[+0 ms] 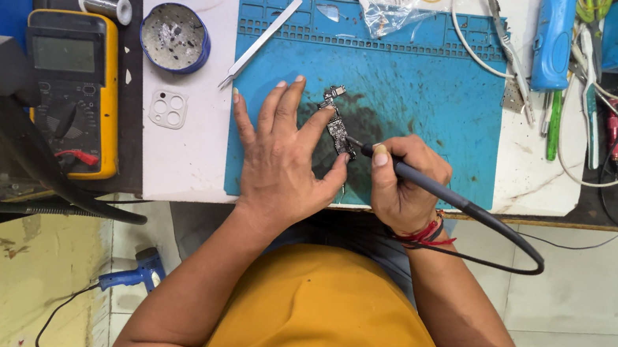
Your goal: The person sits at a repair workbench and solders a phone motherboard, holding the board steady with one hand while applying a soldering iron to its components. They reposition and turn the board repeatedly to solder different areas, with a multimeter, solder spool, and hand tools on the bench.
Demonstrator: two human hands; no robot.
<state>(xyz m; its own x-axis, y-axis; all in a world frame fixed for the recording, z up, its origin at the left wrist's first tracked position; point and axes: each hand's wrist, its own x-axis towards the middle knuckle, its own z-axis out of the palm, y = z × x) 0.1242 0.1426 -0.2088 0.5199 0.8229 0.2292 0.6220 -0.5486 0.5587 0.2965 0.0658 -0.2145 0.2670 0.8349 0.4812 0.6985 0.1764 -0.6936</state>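
Centrally on the blue mat (431, 94), the board (336, 121) lies long axis toward the person, left hand (284, 154) spread flat with fingertips pinning it, right hand (403, 186) closed round the iron (412, 177), tip touching its near end.

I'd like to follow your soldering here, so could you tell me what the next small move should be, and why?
Probably touch the soldering iron tip to the circuit board: the right hand aims it at the board's lower edge, and the left hand pins the board on the blue mat.
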